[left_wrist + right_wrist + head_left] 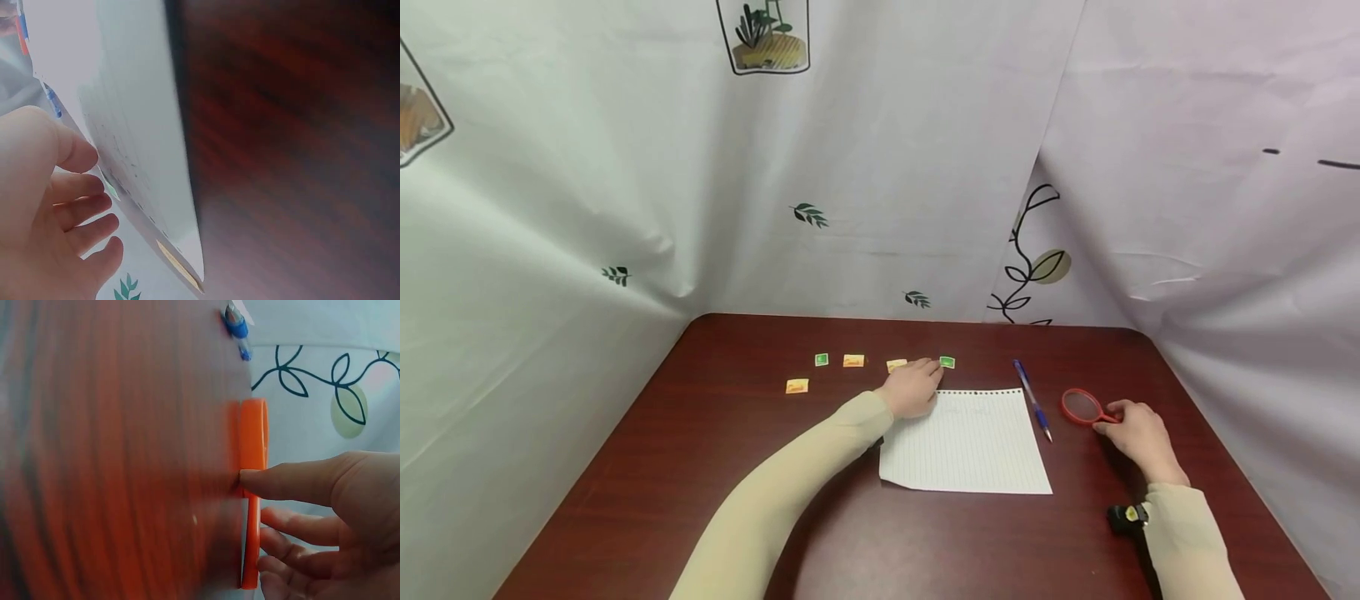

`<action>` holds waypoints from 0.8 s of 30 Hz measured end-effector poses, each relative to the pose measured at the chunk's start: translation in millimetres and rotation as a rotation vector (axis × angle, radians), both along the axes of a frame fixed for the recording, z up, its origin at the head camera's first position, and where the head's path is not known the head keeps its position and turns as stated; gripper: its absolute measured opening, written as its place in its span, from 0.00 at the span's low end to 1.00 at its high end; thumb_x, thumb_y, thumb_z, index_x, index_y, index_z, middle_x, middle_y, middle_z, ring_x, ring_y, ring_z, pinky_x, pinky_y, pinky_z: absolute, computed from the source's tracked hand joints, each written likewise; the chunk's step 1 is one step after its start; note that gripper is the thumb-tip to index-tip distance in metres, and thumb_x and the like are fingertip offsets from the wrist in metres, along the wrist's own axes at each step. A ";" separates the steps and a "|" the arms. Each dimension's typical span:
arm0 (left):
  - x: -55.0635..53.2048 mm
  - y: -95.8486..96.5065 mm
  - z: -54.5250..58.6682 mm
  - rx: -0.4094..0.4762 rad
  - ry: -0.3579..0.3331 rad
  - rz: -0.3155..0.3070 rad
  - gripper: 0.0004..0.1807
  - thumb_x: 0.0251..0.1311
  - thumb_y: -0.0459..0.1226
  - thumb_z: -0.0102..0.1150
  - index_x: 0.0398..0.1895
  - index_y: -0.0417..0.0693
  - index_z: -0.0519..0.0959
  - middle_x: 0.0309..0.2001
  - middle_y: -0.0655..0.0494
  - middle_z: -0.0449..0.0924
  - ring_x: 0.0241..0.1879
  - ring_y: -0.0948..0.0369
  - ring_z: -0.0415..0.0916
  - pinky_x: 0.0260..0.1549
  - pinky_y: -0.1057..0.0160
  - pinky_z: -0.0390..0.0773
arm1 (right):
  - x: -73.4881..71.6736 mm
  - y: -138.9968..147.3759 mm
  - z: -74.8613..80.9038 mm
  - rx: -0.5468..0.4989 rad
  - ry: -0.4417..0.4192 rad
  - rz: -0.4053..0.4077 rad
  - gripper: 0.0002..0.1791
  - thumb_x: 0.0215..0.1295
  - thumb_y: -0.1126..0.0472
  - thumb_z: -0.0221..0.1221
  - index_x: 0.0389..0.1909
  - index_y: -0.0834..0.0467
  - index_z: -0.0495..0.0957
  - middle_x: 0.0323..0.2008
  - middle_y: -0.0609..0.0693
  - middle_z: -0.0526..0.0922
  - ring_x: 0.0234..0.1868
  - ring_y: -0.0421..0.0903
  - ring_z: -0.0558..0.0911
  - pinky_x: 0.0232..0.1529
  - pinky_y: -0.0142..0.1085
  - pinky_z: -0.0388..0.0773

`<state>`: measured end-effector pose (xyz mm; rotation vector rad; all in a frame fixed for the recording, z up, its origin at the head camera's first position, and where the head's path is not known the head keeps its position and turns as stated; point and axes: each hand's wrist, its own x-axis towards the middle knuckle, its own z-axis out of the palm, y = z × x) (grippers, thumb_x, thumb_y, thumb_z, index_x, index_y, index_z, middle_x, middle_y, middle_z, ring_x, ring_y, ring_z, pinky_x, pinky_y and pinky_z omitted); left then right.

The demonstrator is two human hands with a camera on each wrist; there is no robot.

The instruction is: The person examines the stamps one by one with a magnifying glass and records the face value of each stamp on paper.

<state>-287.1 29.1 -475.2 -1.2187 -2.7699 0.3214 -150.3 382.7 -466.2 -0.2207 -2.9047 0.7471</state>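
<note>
My left hand lies over the top left corner of a lined, spiral-torn sheet of paper, its fingers loosely bent and holding nothing. Its fingertips come close to a small green card, and a yellow card is partly covered by the hand. At the right, my right hand holds the handle of a red magnifying glass between thumb and fingers. In the right wrist view the magnifying glass appears edge-on at the tabletop, with the thumb on its handle near the ring.
A blue pen lies between the paper and the magnifying glass. Farther left are another green card and two yellow cards, one at the back and one nearer. Pale printed cloth hangs behind the dark red table.
</note>
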 end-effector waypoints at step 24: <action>4.5 5.1 6.0 -0.010 -0.080 0.011 0.25 0.77 0.43 0.45 0.71 0.44 0.71 0.68 0.51 0.72 0.68 0.58 0.68 0.63 0.63 0.70 | -5.8 -14.1 11.8 -0.054 0.009 0.016 0.14 0.67 0.59 0.63 0.38 0.69 0.81 0.31 0.57 0.83 0.31 0.51 0.76 0.31 0.42 0.70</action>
